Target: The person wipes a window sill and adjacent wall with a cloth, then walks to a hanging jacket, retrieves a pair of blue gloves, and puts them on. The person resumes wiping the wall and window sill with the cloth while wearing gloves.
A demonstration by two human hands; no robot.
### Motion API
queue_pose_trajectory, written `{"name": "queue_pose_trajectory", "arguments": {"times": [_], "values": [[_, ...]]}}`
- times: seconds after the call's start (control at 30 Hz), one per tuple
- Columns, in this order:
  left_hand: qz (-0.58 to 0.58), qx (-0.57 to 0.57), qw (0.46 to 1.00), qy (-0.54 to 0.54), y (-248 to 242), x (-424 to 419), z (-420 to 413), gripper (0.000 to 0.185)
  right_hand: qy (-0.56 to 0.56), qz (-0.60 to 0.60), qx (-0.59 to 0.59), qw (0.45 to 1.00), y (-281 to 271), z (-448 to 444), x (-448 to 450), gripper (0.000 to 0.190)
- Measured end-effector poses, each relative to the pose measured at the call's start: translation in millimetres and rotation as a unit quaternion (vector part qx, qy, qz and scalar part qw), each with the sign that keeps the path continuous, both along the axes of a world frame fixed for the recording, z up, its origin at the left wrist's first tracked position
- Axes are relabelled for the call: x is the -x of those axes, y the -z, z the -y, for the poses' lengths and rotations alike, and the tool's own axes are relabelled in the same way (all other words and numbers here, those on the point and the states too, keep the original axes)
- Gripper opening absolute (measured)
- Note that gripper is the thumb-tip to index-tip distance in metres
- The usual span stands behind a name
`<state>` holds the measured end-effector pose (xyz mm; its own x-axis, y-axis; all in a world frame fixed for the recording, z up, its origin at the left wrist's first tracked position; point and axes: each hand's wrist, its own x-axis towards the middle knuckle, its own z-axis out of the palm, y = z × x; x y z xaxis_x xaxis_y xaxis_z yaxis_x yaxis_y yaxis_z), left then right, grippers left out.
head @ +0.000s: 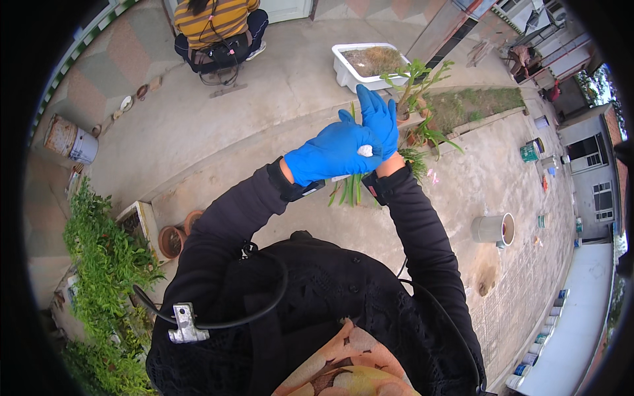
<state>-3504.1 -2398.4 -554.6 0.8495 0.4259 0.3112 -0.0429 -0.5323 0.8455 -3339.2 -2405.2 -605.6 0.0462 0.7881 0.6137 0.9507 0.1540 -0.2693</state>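
Note:
Both of my hands wear blue gloves and meet in front of my chest. My left hand [332,151] is curled around a small white lump [365,150], part of which shows in the gap between the fingers. Against that fist rests my right hand [380,121], its fingers stretched upward and somewhat apart. Where the gloves overlap, the right palm is hidden. Dark bands circle both wrists below the gloves.
Beyond my hands are a white planter tub [342,64] and a potted succulent [408,91]. A person [213,29] sits at the upper left. Leafy plants [109,247] and terracotta pots [171,242] are at left, a grey bucket [485,229] at right.

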Motion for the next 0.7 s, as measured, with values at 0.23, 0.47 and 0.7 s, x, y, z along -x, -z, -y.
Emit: {"name": "queue_pose_trajectory", "arguments": {"times": [0.23, 0.47, 0.7], "values": [[-0.032, 0.182, 0.982, -0.039, 7.7, 21.8, -22.9, 0.023, -0.358, -0.81, -0.005, 0.464, -41.9, 8.6, -18.1, 0.087], [0.056, 0.311, 0.945, 0.082, 33.2, 9.5, -25.5, 0.031, -0.547, -0.78, 0.045, 0.301, -66.5, 20.2, 26.8, 0.09], [0.083, 0.254, 0.953, 0.143, 42.2, 2.2, -16.7, 0.044, -0.52, -0.784, 0.101, 0.325, -93.8, 46.1, 55.2, 0.098]]}}
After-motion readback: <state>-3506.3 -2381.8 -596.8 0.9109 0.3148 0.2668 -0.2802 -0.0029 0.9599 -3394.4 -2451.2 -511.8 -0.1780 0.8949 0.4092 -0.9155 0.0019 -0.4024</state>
